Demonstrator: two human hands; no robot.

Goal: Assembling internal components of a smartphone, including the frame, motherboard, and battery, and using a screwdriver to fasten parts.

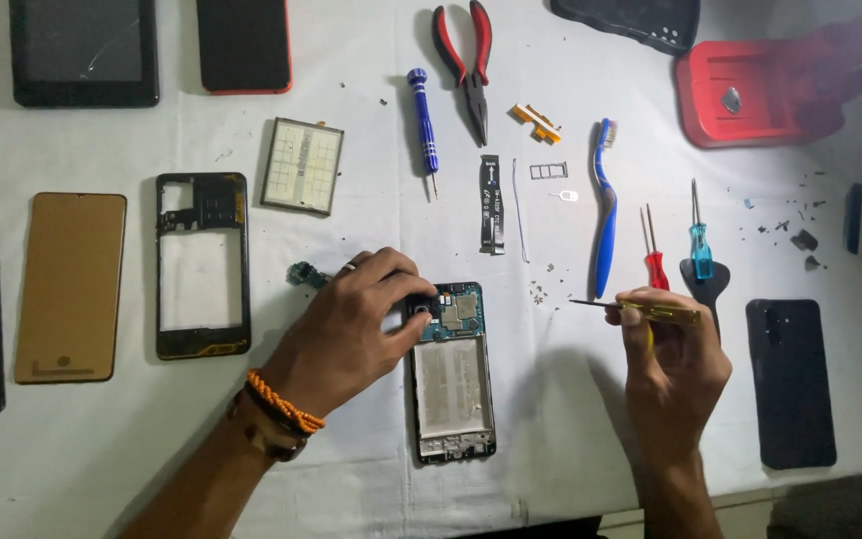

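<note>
An opened phone (pixel 453 384) with its back off lies on the white cloth, circuit board showing at its top. My left hand (pixel 356 324) rests on the phone's upper left corner, fingers pinching a small dark part there. An orange braided band is on that wrist. My right hand (pixel 672 364) is to the right of the phone and holds yellow-handled tweezers (pixel 641 309), tip pointing left, clear of the phone.
A phone mid-frame (pixel 202 265), a gold back cover (pixel 70 287), a battery (pixel 301 166), a blue screwdriver (pixel 423 118), red pliers (pixel 466 60), a flex cable (pixel 492 203), a blue toothbrush (pixel 606 205), small screwdrivers (pixel 698 240), a red box (pixel 750 92) and a dark phone (pixel 790 381) lie around.
</note>
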